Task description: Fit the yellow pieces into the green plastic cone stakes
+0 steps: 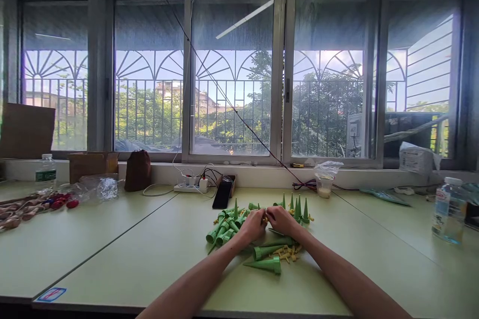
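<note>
My left hand (pixel 255 227) and my right hand (pixel 281 220) meet fingertip to fingertip over the middle of the table. Both are closed in a pinch, and a bit of a small yellow plastic piece shows between them; the rest is hidden by the fingers. Many hollow green plastic cones (pixel 226 234) lie heaped beside my left hand. Beyond my right hand several green cones (pixel 306 212) stand point up. Nearer to me, between my forearms, a green cone (pixel 265 264) lies on its side next to a loose pile of yellow plastic pieces (pixel 287 255).
Behind the cones lie a black phone (pixel 222 195) and a power strip (pixel 190 188). A plastic cup (pixel 324 187) stands by the window ledge, a bottle (pixel 449 212) at the right. On the left are wooden-looking pieces with red balls (pixel 62 203), a brown pouch (pixel 138 171) and a cardboard box (pixel 93 166).
</note>
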`<control>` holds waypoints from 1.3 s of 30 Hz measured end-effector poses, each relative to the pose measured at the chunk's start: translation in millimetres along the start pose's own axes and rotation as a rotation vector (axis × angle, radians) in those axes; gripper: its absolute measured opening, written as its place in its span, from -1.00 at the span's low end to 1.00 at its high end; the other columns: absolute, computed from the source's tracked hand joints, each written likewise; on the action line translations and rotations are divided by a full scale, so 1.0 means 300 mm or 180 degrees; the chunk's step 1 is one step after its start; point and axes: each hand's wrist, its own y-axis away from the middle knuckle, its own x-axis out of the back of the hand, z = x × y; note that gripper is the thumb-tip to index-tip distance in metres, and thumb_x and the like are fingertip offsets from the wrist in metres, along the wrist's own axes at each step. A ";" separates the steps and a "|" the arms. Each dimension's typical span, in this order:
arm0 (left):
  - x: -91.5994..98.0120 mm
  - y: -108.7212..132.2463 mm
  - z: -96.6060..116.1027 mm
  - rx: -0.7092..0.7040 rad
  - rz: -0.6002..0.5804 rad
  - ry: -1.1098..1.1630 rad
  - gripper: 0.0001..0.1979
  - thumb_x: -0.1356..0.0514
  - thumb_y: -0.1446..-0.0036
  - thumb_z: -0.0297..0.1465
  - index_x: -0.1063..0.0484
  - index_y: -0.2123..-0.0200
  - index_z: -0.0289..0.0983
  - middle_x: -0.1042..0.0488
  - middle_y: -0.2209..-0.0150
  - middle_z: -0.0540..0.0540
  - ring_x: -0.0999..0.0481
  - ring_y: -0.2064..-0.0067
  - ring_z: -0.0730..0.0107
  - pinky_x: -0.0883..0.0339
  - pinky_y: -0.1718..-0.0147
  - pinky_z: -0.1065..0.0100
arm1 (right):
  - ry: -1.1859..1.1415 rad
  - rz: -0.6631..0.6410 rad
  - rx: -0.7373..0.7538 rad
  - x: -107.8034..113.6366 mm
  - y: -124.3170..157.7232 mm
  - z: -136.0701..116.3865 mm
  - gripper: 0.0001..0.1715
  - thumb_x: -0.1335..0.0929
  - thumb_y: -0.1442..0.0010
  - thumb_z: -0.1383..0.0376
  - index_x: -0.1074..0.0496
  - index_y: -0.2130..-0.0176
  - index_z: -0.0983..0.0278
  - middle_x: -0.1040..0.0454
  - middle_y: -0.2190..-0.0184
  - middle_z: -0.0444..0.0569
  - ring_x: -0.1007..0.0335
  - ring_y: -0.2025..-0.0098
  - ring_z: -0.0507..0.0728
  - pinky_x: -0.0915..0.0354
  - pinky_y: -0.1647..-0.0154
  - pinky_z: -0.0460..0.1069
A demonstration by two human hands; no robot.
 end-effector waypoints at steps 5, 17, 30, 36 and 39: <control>0.003 0.001 0.003 0.0037 -0.0027 0.0039 -0.84 -0.11 -0.07 -0.49 -0.40 0.25 -0.27 -0.49 0.21 -0.13 -0.43 0.11 0.25 -0.20 0.14 0.34 | 0.0005 0.0046 0.0061 -0.006 -0.003 0.005 -0.73 -0.21 -0.28 0.37 -0.40 0.42 0.31 -0.50 0.42 -0.01 -0.35 0.39 0.04 0.02 0.41 -0.09; -0.003 -0.002 -0.002 0.0030 0.0006 0.0106 -0.85 -0.10 -0.08 -0.51 -0.41 0.26 -0.28 -0.50 0.23 -0.14 -0.45 0.15 0.26 -0.19 0.19 0.35 | 0.0015 0.0001 -0.0023 0.004 0.002 -0.005 -0.71 -0.22 -0.29 0.35 -0.43 0.40 0.31 -0.51 0.40 0.01 -0.38 0.37 0.05 0.01 0.42 -0.10; 0.008 -0.001 0.007 -0.0003 -0.0011 0.0096 -0.86 -0.11 -0.05 -0.51 -0.41 0.29 -0.28 -0.52 0.24 -0.15 -0.46 0.16 0.25 -0.19 0.22 0.36 | 0.0055 -0.0023 -0.0066 0.000 0.000 -0.001 -0.70 -0.21 -0.28 0.33 -0.44 0.40 0.31 -0.50 0.42 -0.01 -0.35 0.39 0.05 0.06 0.43 -0.08; 0.009 0.001 0.009 -0.0056 -0.0012 -0.0027 -0.85 -0.10 -0.06 -0.51 -0.40 0.27 -0.30 -0.52 0.23 -0.17 -0.46 0.16 0.23 -0.20 0.21 0.35 | 0.0018 0.0024 -0.0045 -0.005 -0.002 0.001 -0.71 -0.22 -0.26 0.34 -0.43 0.42 0.31 -0.50 0.44 0.00 -0.34 0.42 0.05 0.07 0.44 -0.08; 0.008 0.000 0.008 -0.0043 -0.0016 -0.0033 -0.86 -0.09 -0.07 -0.51 -0.41 0.28 -0.29 -0.51 0.24 -0.16 -0.46 0.17 0.23 -0.20 0.21 0.34 | -0.0011 0.0033 -0.0043 -0.007 -0.004 0.002 -0.70 -0.22 -0.25 0.33 -0.43 0.44 0.31 -0.51 0.44 0.01 -0.34 0.42 0.05 0.06 0.45 -0.08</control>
